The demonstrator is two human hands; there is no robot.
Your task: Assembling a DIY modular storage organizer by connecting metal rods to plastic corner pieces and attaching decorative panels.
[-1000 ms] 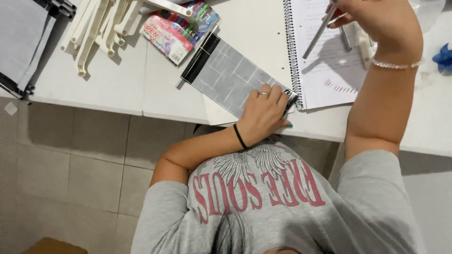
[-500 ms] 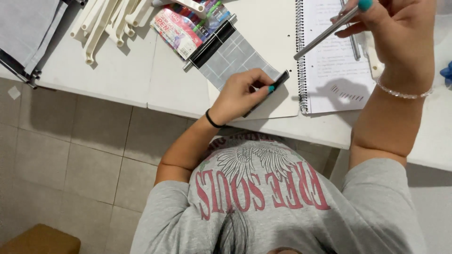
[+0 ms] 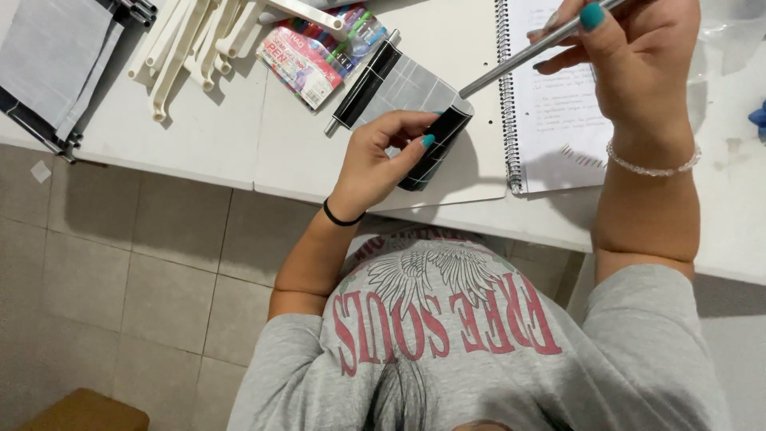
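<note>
Tabletop (image 3: 239,152), white, one, seen from above; person seated at its near edge in a grey printed shirt.

Left hand (image 3: 379,156): one, black band at the wrist, teal nails. Fingers curled around the near end of a partly rolled grey gridded sheet with black end strips (image 3: 403,92); the rolled black end sits under the thumb and fingertips. The sheet lies on the tabletop just left of the notebook, its far black strip with a thin metal rod along it pointing toward the pen pack.

Right hand (image 3: 630,60): one, beaded bracelet (image 3: 650,166) at the wrist. Fingers closed on one slim metal rod (image 3: 519,57), held slantwise above the notebook, its lower tip close over the rolled sheet.

Spiral notebook (image 3: 550,104): one, open, handwritten lines on the page, wire binding at its left edge, lying under the right hand.

Pack of coloured pens (image 3: 315,52): one clear packet, several pens inside; exact count cannot be told. It lies just beyond the sheet.

White plastic slats (image 3: 187,48): a loose bundle, roughly six or more, left of the pen pack.

Grey fabric panel on dark rods (image 3: 52,56): one, at the far left corner, partly over the tabletop edge.

Floor: grey tiles (image 3: 120,263).
</note>
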